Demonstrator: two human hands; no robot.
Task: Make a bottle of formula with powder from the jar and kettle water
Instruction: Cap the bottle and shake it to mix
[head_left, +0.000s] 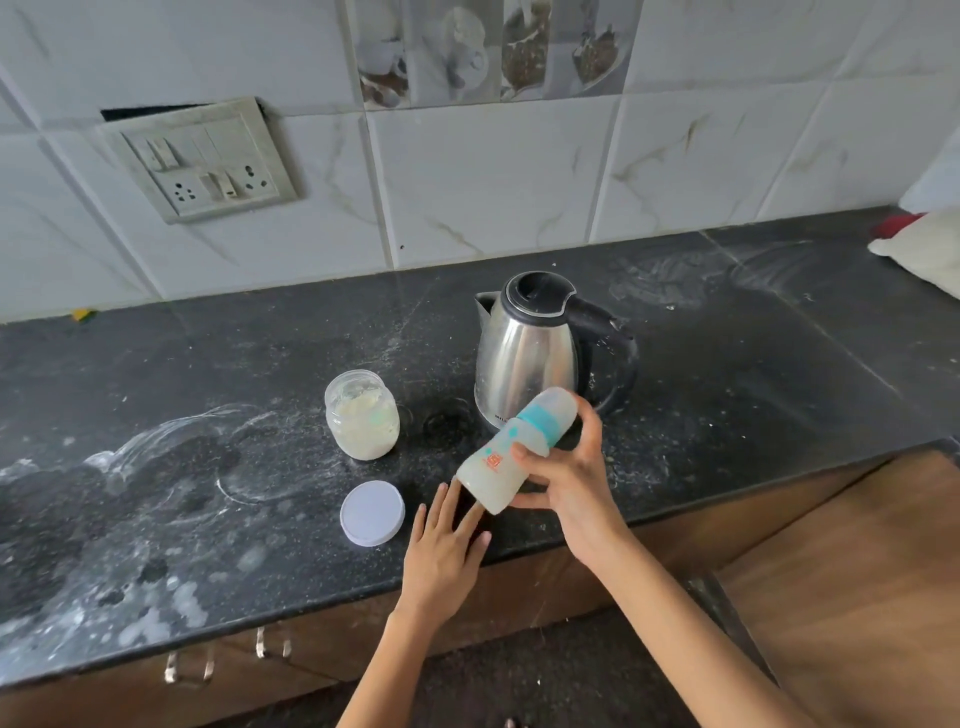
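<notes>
Bottle (511, 451), capped and cloudy with pale liquid, was tilted above the front of the bench (208, 364), its teal collar pointing toward two o'clock. The right hand (563, 478) was clamped around its middle, while the left hand (447, 545) lay open and flat at its seven o'clock, fingertips just touching the base. The open jar (362, 414) of powder stood at ten o'clock from the bottle, its lid (372, 513) lying near the left hand, and the kettle (540, 353) sat at twelve o'clock. Mixing seemed under way; a loosely screwed collar could leak formula, and a wide swing could strike the kettle close behind.
</notes>
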